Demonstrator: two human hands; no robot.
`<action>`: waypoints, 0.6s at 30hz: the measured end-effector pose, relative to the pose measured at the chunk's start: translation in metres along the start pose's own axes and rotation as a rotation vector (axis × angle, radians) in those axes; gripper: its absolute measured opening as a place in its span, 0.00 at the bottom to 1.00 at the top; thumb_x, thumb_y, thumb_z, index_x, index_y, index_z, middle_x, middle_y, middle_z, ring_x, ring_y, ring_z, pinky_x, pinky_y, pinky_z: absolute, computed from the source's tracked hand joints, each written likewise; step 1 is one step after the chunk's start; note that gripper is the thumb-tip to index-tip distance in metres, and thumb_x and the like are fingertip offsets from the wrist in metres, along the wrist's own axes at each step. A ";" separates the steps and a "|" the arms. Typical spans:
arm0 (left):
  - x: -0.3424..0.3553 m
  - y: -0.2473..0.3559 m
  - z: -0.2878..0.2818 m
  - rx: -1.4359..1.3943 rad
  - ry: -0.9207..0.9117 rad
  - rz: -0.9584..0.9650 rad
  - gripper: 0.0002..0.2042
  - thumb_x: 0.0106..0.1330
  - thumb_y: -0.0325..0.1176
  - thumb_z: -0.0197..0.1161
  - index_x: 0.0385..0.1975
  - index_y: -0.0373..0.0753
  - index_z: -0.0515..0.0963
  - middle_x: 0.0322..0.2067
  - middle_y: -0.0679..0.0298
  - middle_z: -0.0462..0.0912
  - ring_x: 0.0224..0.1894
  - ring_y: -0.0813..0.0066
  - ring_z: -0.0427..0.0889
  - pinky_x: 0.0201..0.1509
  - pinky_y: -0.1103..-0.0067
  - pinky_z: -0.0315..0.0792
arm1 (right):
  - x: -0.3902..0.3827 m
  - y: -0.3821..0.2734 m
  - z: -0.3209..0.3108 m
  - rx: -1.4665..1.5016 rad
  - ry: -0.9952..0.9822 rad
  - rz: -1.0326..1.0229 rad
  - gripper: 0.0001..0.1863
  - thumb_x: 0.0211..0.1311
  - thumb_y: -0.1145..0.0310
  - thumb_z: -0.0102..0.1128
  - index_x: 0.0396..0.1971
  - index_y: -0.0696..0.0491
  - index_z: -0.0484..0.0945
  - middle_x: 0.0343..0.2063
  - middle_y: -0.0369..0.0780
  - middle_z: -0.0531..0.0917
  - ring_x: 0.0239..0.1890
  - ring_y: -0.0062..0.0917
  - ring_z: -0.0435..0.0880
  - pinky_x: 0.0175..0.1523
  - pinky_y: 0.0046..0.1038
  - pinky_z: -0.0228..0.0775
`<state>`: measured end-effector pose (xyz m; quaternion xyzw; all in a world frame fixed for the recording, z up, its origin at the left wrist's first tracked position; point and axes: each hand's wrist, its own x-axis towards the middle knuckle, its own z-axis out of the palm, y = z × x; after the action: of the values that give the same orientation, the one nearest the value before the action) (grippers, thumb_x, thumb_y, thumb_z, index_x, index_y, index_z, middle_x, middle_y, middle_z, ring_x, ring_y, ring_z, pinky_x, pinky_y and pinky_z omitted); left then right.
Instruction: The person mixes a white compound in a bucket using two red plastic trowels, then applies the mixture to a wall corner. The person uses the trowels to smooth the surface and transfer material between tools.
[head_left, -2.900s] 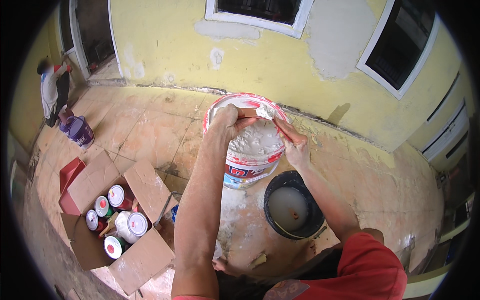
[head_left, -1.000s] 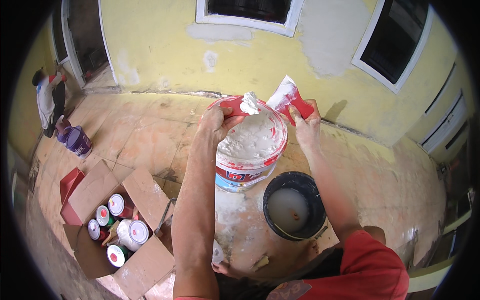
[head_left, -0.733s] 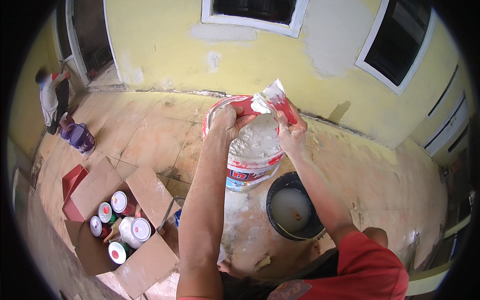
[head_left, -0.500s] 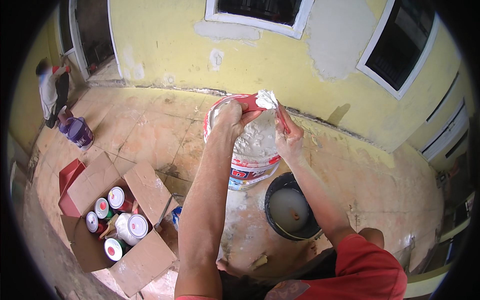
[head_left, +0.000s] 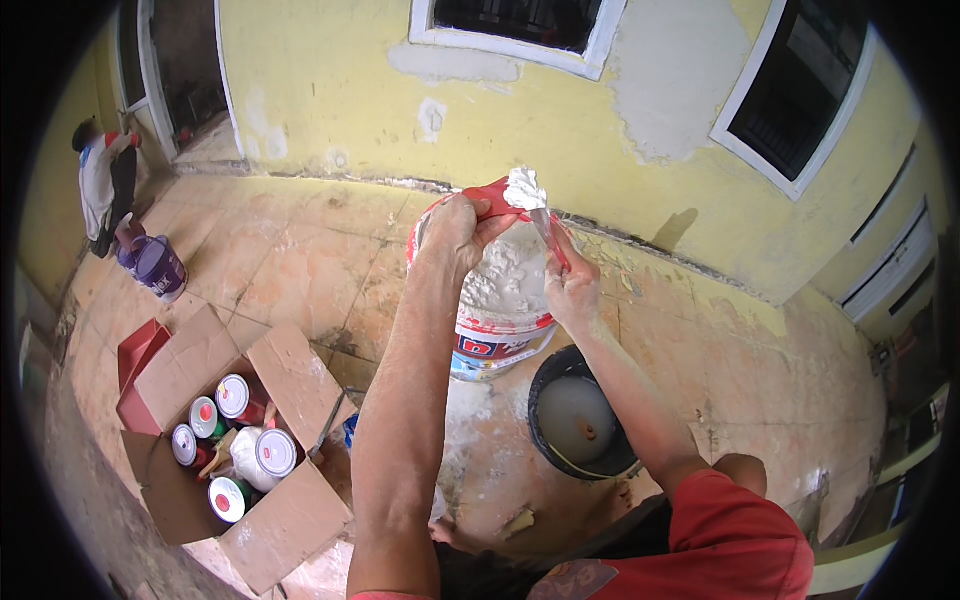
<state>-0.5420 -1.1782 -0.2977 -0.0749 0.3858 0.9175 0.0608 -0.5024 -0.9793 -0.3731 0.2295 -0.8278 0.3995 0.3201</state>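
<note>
Head | left hand (head_left: 462,228) hides bucket (head_left: 500,320) rim | scraper (head_left: 548,232) blade putty-covered

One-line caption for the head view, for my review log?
Left hand grips a red scraper while right hand loads white putty above the tub.

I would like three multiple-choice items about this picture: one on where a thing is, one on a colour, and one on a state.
1. Where is the black bucket?
A. on the floor, right of the white tub
B. inside the cardboard box
C. on the window sill

2. What colour is the pail beside the other person?
A. green
B. purple
C. orange

3. What state is the cardboard box in?
A. taped shut
B. crushed flat
C. open, with cans inside

Key:
1 A: it stands beside the white tub held by the left hand.
2 B: the pail is purple.
3 C: the cardboard box has flaps spread around cans.
</note>
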 end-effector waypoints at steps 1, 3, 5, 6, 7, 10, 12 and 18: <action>0.001 0.006 0.006 -0.012 -0.032 0.013 0.11 0.74 0.18 0.49 0.51 0.18 0.72 0.47 0.44 0.80 0.46 0.56 0.88 0.45 0.73 0.92 | 0.000 0.000 -0.001 -0.031 -0.026 -0.006 0.32 0.61 0.86 0.54 0.67 0.53 0.76 0.57 0.52 0.83 0.61 0.44 0.84 0.61 0.37 0.79; -0.010 0.016 0.026 0.029 -0.081 0.053 0.10 0.75 0.19 0.50 0.48 0.17 0.71 0.45 0.43 0.80 0.42 0.55 0.88 0.44 0.72 0.93 | 0.000 0.003 -0.002 -0.048 0.016 0.010 0.32 0.60 0.86 0.53 0.66 0.53 0.76 0.57 0.51 0.83 0.61 0.44 0.83 0.61 0.38 0.78; -0.018 0.023 0.036 0.079 -0.063 0.086 0.10 0.74 0.19 0.50 0.48 0.16 0.71 0.45 0.42 0.80 0.40 0.55 0.89 0.44 0.72 0.93 | 0.004 -0.001 -0.007 -0.045 0.029 0.082 0.32 0.59 0.86 0.54 0.65 0.52 0.77 0.57 0.50 0.84 0.61 0.44 0.83 0.61 0.39 0.78; -0.020 0.024 0.039 0.102 -0.057 0.100 0.10 0.74 0.19 0.50 0.48 0.16 0.70 0.45 0.42 0.80 0.38 0.55 0.89 0.44 0.72 0.93 | 0.009 -0.003 -0.016 -0.037 0.028 0.149 0.32 0.59 0.86 0.55 0.65 0.52 0.77 0.57 0.50 0.84 0.60 0.44 0.84 0.61 0.40 0.78; -0.020 0.023 0.038 0.143 -0.013 0.147 0.10 0.74 0.20 0.51 0.48 0.17 0.70 0.45 0.41 0.80 0.36 0.56 0.89 0.41 0.72 0.93 | 0.012 -0.007 -0.023 -0.026 0.025 0.216 0.32 0.58 0.85 0.56 0.65 0.52 0.77 0.57 0.49 0.84 0.60 0.43 0.84 0.61 0.40 0.78; -0.022 0.020 0.023 0.288 0.116 0.248 0.13 0.73 0.20 0.51 0.52 0.17 0.69 0.45 0.41 0.80 0.35 0.57 0.89 0.40 0.71 0.92 | 0.012 -0.014 -0.034 -0.181 0.112 0.053 0.30 0.56 0.84 0.60 0.62 0.52 0.80 0.56 0.45 0.86 0.55 0.43 0.85 0.58 0.39 0.79; -0.008 0.013 0.012 0.362 0.122 0.282 0.15 0.71 0.20 0.52 0.55 0.20 0.65 0.46 0.44 0.79 0.38 0.58 0.88 0.40 0.71 0.92 | 0.008 -0.034 -0.048 -0.349 0.101 -0.109 0.30 0.54 0.83 0.62 0.60 0.52 0.80 0.56 0.42 0.86 0.53 0.41 0.84 0.55 0.39 0.80; -0.004 0.001 0.009 0.454 0.111 0.222 0.15 0.68 0.19 0.52 0.54 0.26 0.65 0.48 0.46 0.78 0.43 0.59 0.87 0.43 0.66 0.90 | -0.006 -0.088 -0.044 -0.498 -0.115 -0.117 0.31 0.51 0.77 0.66 0.59 0.51 0.79 0.53 0.36 0.83 0.50 0.37 0.79 0.53 0.39 0.80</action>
<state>-0.5387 -1.1731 -0.2900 -0.0667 0.5906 0.8029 -0.0462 -0.4272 -0.9939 -0.3109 0.2133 -0.9029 0.1504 0.3414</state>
